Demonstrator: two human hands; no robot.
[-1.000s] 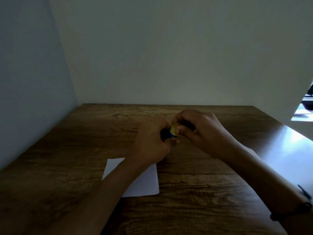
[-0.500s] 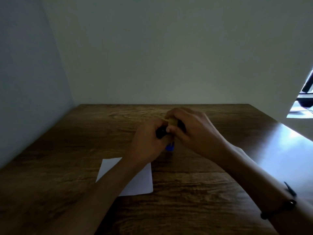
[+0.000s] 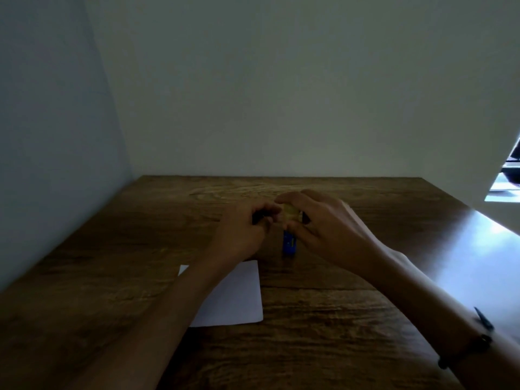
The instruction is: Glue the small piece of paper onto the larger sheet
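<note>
A glue stick (image 3: 289, 244) with a blue body and a yellow upper part stands upright on the wooden table (image 3: 323, 333). My right hand (image 3: 323, 223) grips its yellow top from above. My left hand (image 3: 244, 229) is just left of it, fingers closed around a small dark piece (image 3: 258, 217) that looks like the cap. A white sheet of paper (image 3: 239, 296) lies flat nearer to me, partly covered by my left forearm. I cannot make out a separate small piece of paper.
Pale walls close the table at the back and left. The table's right edge catches bright light (image 3: 489, 243). A dark bracelet (image 3: 467, 350) is on my right wrist. Dark items (image 3: 509, 175) show beyond the right wall.
My hands have parted: the left one drew away to the left with the dark piece. The glue stick went from lying between both hands to standing with its blue base on the table.
</note>
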